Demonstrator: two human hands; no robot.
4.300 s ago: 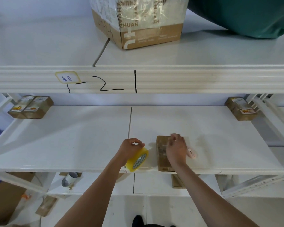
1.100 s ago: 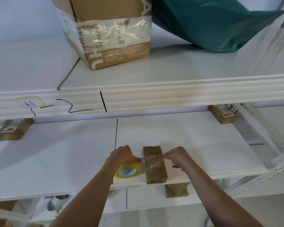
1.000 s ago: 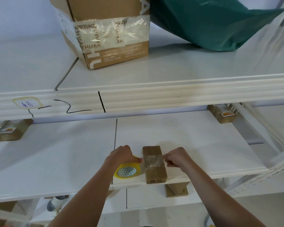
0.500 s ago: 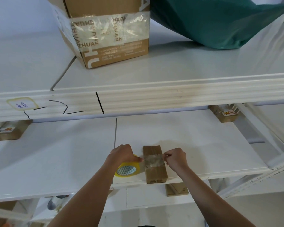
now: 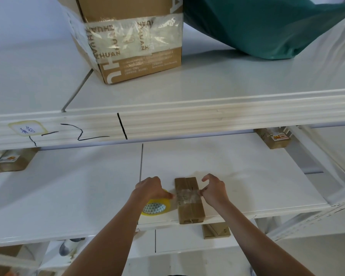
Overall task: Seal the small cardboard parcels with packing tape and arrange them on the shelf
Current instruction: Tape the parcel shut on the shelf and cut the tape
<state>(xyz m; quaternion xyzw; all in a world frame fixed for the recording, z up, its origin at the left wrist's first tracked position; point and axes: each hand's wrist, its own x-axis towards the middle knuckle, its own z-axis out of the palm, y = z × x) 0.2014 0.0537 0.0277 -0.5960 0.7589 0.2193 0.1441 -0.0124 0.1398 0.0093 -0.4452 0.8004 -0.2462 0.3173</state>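
A strip of clear tape is stretched across a small brown cardboard parcel (image 5: 189, 200) at the shelf's near edge, the yellow tape roll (image 5: 156, 207) gripped by the left hand (image 5: 150, 189), the free end pinched by the right hand (image 5: 214, 191); it should be kept taut and pressed flat.

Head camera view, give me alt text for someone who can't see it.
Two hands stretch clear tape across a small cardboard parcel on a white shelf: the left hand holds the tape roll, the right hand pinches the tape end.
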